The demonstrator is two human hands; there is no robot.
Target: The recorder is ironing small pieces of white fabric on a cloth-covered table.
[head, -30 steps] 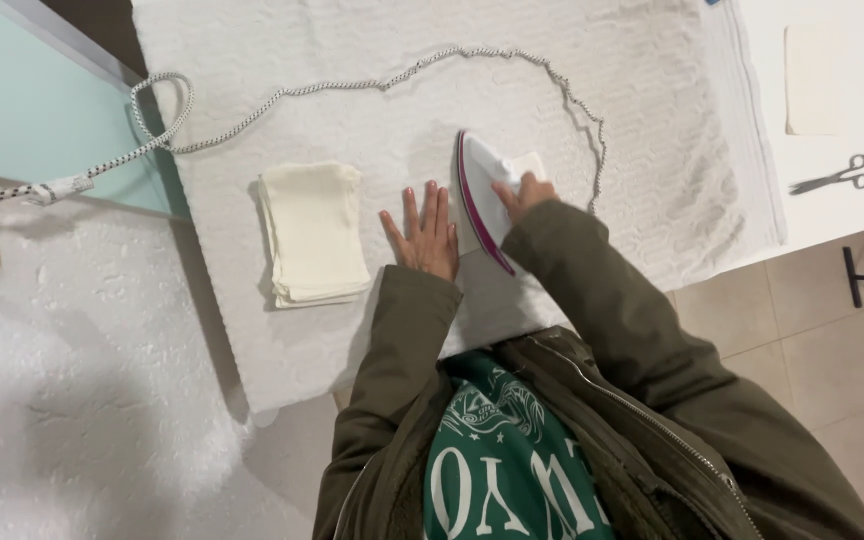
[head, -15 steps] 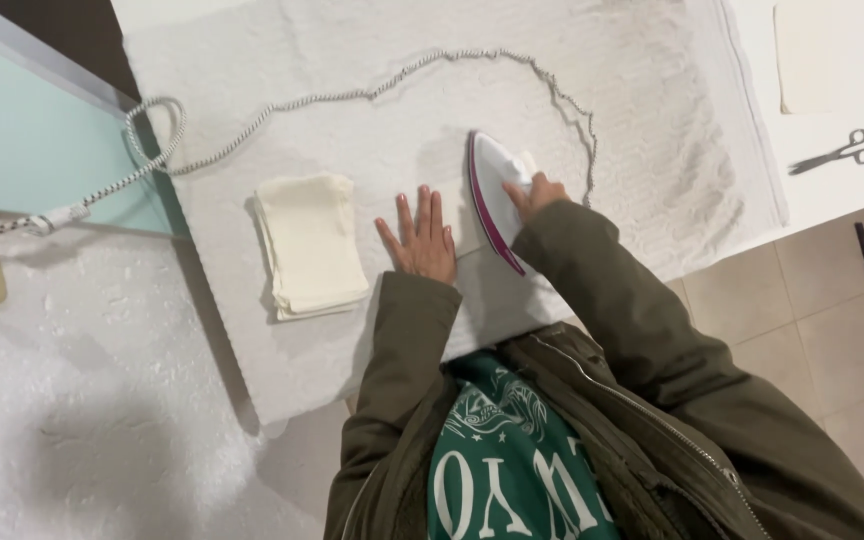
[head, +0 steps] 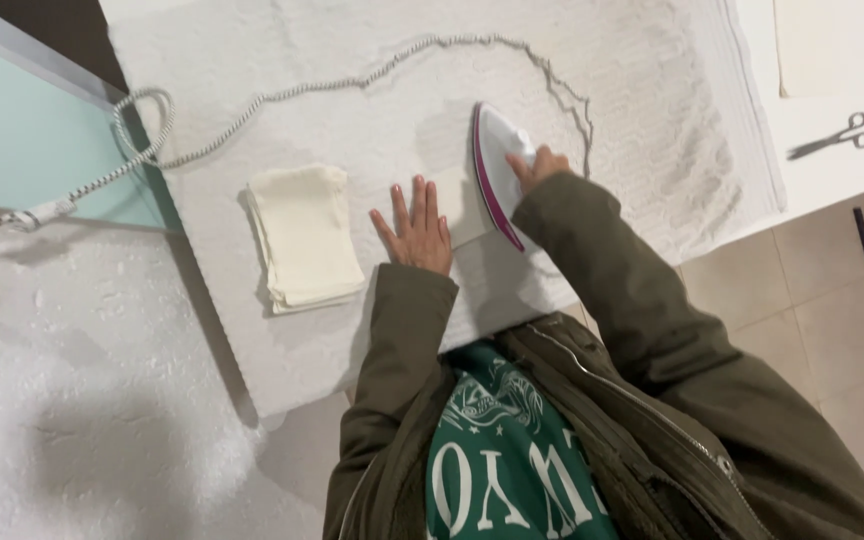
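Right hand: the right hand [head: 540,165] grips the handle of a white iron [head: 497,170] with a magenta edge, fingers wrapped round it.
Left hand: the left hand [head: 414,230] lies flat, fingers spread wide, pinning a cream cloth piece [head: 462,205] on the white towel [head: 352,120], just beside the iron.
Nearby: a folded cloth stack [head: 304,237] sits to the left; the braided cord [head: 372,80] loops behind.
Risk: fingertips so near the soleplate could burn; the looping cord could snag and drag the iron.

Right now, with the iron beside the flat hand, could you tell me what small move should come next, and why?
Probably glide the iron away from the left hand: the right hand grips it close beside those spread fingers, which pin the small cloth piece.
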